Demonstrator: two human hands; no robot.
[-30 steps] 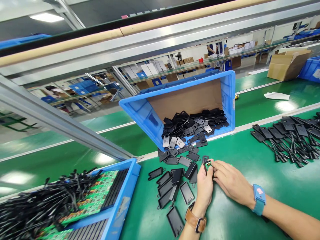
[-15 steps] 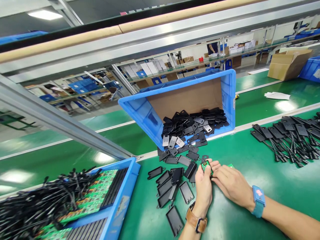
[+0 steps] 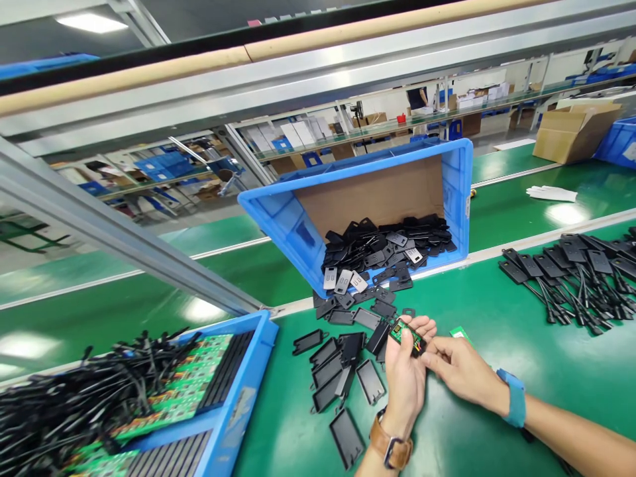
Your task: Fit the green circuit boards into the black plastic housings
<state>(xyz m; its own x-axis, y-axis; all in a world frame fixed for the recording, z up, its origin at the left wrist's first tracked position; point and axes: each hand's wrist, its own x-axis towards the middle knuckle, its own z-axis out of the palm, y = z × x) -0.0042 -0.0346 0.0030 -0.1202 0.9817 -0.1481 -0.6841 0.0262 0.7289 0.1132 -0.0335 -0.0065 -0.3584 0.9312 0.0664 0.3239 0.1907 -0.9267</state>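
My left hand (image 3: 405, 374) is turned palm up and curled round a small black housing with a green circuit board (image 3: 406, 336) in it. My right hand (image 3: 460, 373) pinches the right end of that same piece with its fingertips. Both hands hover over the green bench, just right of a scatter of empty black housings (image 3: 342, 371). A small green board (image 3: 460, 332) lies on the bench beyond my right hand.
A blue crate (image 3: 454, 192) tipped on its side spills black housings behind the hands. At lower left stands a blue bin (image 3: 251, 391) of green boards and black cables. Cabled black assemblies (image 3: 571, 275) lie at right. White gloves (image 3: 551, 193) and a cardboard box (image 3: 571, 129) sit farther back.
Both hands have lifted slightly off the bench and my left hand has rolled palm up, tilting the board-and-housing piece. The small green board behind my right hand has come into view.
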